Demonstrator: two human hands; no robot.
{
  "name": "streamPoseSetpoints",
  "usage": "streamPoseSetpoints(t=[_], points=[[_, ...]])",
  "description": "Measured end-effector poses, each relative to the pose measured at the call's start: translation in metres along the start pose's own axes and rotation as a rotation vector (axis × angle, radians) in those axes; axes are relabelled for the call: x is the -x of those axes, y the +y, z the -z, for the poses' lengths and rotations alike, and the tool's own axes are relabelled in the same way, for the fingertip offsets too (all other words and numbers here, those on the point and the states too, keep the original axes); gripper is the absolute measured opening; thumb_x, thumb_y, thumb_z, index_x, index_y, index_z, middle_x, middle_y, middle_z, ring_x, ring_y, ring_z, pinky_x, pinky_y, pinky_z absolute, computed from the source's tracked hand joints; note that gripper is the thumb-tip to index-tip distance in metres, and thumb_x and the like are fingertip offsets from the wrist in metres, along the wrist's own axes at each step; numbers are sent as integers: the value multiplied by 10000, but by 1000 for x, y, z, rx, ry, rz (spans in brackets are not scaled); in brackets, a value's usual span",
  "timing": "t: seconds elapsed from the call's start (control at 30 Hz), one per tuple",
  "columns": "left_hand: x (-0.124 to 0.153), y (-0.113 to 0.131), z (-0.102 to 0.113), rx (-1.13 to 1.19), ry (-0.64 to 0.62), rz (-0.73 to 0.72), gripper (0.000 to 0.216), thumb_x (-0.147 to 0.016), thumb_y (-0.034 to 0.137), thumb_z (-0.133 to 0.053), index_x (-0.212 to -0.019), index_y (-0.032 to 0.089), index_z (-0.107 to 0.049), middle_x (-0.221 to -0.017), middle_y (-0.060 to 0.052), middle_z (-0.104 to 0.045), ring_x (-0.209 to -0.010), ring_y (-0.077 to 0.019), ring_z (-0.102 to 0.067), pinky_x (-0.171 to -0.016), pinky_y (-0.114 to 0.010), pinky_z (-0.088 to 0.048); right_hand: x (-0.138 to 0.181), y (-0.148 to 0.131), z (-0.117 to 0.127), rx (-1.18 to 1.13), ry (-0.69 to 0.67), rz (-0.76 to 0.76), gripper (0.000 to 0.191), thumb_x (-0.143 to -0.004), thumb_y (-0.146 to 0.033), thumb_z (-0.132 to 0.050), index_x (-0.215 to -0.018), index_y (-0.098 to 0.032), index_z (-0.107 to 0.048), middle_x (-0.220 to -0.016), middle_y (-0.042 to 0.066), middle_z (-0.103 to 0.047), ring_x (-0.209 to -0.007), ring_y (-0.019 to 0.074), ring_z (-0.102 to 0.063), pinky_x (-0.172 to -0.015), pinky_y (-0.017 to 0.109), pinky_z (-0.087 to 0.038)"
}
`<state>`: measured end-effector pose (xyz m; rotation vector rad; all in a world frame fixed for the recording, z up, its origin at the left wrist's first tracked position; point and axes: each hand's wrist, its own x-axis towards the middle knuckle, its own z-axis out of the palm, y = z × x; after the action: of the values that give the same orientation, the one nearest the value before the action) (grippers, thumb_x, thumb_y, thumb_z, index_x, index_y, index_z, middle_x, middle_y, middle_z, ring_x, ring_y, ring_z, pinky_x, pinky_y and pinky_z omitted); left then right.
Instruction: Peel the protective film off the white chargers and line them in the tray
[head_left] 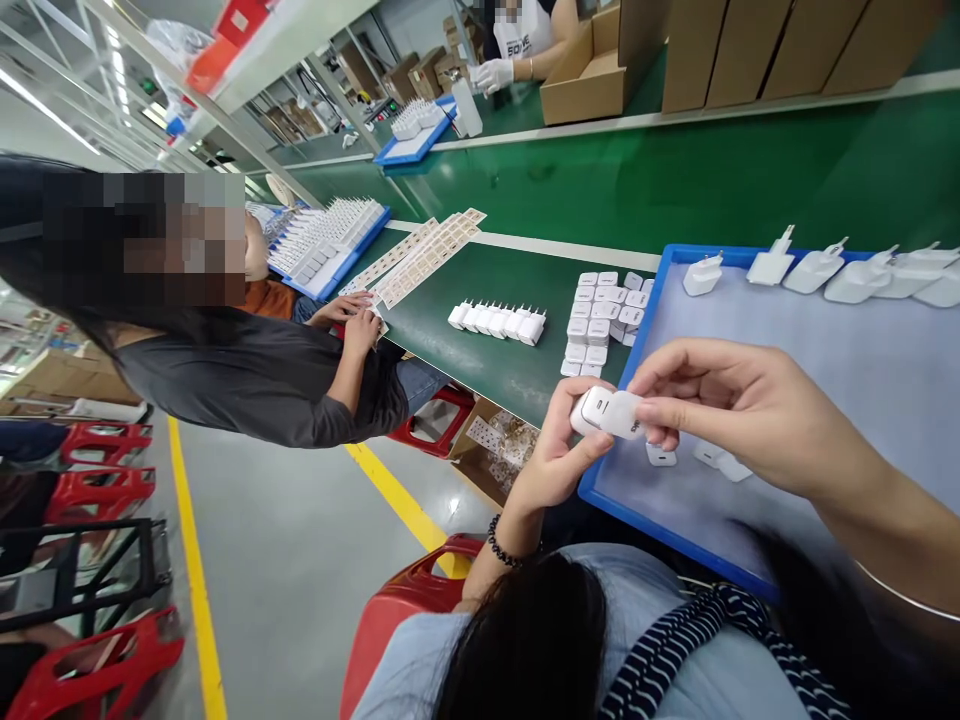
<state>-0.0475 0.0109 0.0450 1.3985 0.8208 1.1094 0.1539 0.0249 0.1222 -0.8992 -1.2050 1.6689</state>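
Observation:
Both my hands hold one white charger plug (pixel 606 411) above the near left corner of a blue tray (pixel 645 320). My left hand (pixel 559 450), with a dark bead bracelet at the wrist, grips its left end with thumb and fingers. My right hand (pixel 720 405) pinches its right end from above. Under my hands, a few small white parts (pixel 661 456) lie on the tray's pale sheet. A row of white plugs (pixel 825 270) lies along the tray's far edge.
Left of the tray, on the green bench (pixel 487 360), stand a block of white plugs (pixel 604 320) and a short row of plugs (pixel 499 322). A seated co-worker (pixel 247 370) handles label sheets (pixel 420 262). Red stools (pixel 97 470) and a yellow floor line (pixel 191 560) lie left. Cardboard boxes (pixel 592 70) stand beyond the conveyor.

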Motion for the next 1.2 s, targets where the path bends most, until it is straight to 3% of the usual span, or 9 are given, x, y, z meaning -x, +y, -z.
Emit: streamPoseSetpoints(t=[0.4, 1.2], points=[[3, 0, -2, -55, -45, -80, 480, -951, 551, -662, -1305, 255, -531, -1238, -66, -569, -1109, -230, -548, -993, -355, -467, 1, -2, -9, -36, 11, 3, 165, -757, -155, -891, -807, -183, -736, -663, -24, -699, -605, 79, -662, -565, 128, -557], [4, 2, 4, -205, -89, -197, 447, -969, 489, -664, -1309, 250, -499, -1196, -59, -584, -1018, -203, -566, -905, -337, -476, 0, 5, -8, 58, 5, 5, 226, -762, -287, -916, -811, -193, -716, -691, -15, -683, -594, 110, -649, -544, 188, -554]])
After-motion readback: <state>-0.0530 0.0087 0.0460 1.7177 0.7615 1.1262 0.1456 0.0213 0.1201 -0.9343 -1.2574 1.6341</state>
